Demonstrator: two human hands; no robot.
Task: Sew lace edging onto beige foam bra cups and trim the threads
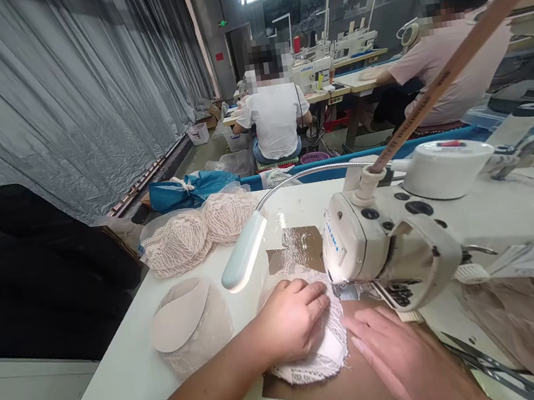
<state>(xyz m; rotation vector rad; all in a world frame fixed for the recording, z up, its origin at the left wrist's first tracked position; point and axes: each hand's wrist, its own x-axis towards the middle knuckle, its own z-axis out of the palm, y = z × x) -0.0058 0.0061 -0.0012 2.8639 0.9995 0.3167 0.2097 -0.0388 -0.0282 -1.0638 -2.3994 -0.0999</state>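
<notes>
A white lace bra cup point(334, 343) lies beside the sewing machine's needle area, its edge close to the presser foot. My left hand point(296, 318) rests on top of it with fingers curled and pressed onto the lace. My right hand point(397, 350) lies flat on the brown sheet point(319, 394), fingers stretched out and fingertips at the cup's right edge. The white sewing machine head point(352, 241) stands just beyond both hands. The needle and the cup's underside are hidden.
Lace cups point(178, 242) are stacked at the table's back left, and a beige cup piece point(185, 324) lies nearer. A lamp point(244, 253) arches over the work. Scissors point(493, 360) and beige fabric point(528, 329) lie at right. Two people sit at machines ahead.
</notes>
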